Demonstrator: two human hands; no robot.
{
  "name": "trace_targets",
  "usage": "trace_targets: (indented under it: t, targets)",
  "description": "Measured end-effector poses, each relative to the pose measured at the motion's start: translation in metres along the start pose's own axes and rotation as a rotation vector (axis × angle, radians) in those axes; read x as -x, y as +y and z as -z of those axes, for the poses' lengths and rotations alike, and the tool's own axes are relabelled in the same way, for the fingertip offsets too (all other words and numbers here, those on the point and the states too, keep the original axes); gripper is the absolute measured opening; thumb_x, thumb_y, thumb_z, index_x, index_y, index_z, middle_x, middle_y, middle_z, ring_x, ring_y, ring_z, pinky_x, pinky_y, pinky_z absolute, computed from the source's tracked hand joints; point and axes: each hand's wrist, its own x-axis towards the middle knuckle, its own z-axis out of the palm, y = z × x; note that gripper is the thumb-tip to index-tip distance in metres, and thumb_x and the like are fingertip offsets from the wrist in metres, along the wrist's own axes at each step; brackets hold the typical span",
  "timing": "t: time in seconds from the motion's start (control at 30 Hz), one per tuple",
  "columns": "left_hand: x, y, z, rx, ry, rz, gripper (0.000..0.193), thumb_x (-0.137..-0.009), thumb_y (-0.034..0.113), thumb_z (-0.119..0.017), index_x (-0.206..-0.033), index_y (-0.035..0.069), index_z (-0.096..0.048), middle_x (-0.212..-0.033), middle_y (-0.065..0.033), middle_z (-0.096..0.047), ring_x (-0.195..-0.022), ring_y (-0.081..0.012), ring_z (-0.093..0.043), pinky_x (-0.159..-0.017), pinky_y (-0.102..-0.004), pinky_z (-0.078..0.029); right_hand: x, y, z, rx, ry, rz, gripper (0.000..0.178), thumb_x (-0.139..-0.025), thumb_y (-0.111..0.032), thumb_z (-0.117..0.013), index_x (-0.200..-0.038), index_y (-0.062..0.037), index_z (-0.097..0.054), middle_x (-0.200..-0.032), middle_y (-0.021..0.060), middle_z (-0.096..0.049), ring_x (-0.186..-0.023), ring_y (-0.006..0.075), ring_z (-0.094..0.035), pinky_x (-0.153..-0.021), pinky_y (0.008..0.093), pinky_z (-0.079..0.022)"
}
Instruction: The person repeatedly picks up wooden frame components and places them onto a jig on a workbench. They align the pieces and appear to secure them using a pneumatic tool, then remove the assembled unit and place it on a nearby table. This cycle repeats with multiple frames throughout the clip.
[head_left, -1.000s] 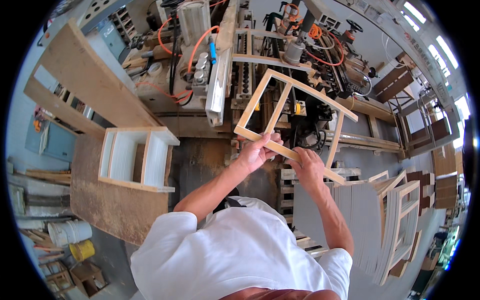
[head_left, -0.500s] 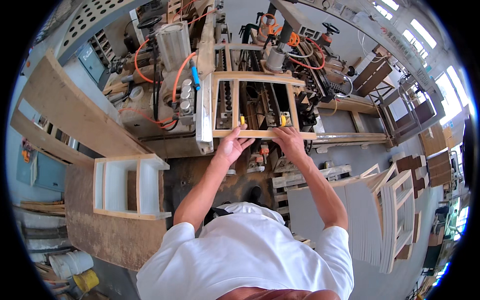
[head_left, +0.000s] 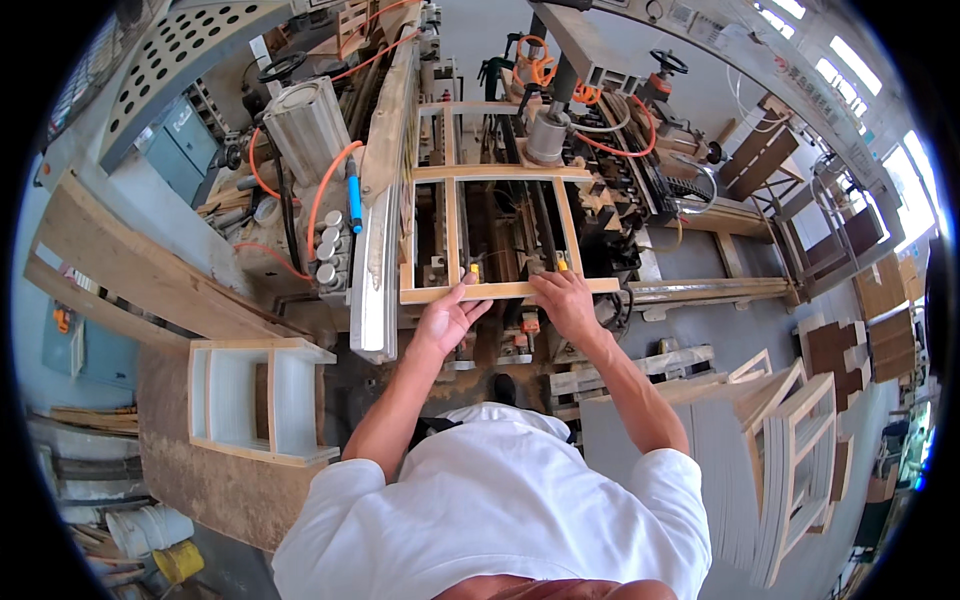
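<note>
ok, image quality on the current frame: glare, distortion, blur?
Head view: windows at upper right blow out to white; head view: black corners and bent lines from the fisheye, the long board at left bowing; head view: wooden frame, left hand and right hand read fairly crisp, no obvious motion smear; head view: right rim soft.

Recognisable as a woodworking workshop by the heavy metal machine (head_left: pixel 374 288) with its orange hoses (head_left: pixel 319 182) and handwheel (head_left: pixel 667 61), stacked frames (head_left: pixel 291 400) toward the brown counter's (head_left: pixel 215 505) far edge, and a wooden pallet (head_left: pixel 640 367).
</note>
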Motion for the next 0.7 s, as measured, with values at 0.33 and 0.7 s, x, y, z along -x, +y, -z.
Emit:
trace_targets:
  t: [0.33,0.7]
  targets:
    - [-0.044,0.012,-0.018,-0.012,0.020,-0.200,0.043,-0.098,0.020,-0.057,-0.133,0.000,-0.045,-0.140,-0.0173,-0.048,-0.133,-0.0314,-0.045,-0.115,-0.0496,-0.035,-0.062,0.036,-0.008,-0.018,-0.005,0.107,0.032,-0.078,-0.015,-0.071,-0.109,-0.0088,-0.065,-0.105,0.0043,-0.067,-0.098,0.0272,-0.059,-0.087,0.0400,-0.045]
    - [-0.047,-0.004,-0.050,-0.127,0.068,-0.096,0.036,-0.096,0.020,-0.059,-0.127,0.003,-0.054,-0.125,-0.0150,-0.062,-0.118,-0.0308,-0.060,-0.102,-0.0474,-0.048,-0.233,0.102,-0.064,0.598,-0.166,0.383,0.017,-0.077,-0.013,-0.064,-0.093,-0.0106,-0.068,-0.094,0.0046,-0.068,-0.102,0.0240,-0.057,-0.092,0.0366,-0.039]
